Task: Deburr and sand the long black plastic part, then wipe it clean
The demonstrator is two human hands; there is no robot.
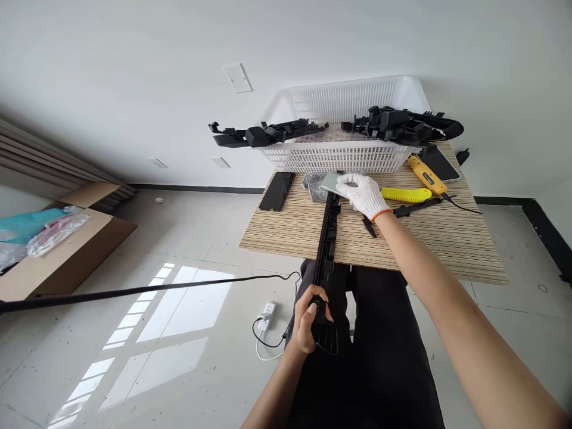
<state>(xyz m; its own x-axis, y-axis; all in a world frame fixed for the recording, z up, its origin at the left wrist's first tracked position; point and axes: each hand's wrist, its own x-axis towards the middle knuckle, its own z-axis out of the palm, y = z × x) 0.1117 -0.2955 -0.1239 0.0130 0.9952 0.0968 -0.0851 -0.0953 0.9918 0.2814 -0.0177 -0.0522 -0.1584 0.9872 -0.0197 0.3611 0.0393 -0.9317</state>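
My bare left hand is wrapped round the near end of a long black plastic part, low over my lap. The part slants up across the table edge, and its far end lies on the tabletop. My right hand, in a white knit glove with an orange cuff, pinches a thin grey-green sheet at that far end. Whether the sheet presses on the part I cannot tell. Beside it lies a speckled grey pad. A small black piece lies under my right wrist.
A white plastic basket at the back carries black plastic parts across its rim. On the wood-patterned table lie a black phone, a yellow-handled cutter and a yellow corded tool. A power strip sits on the floor.
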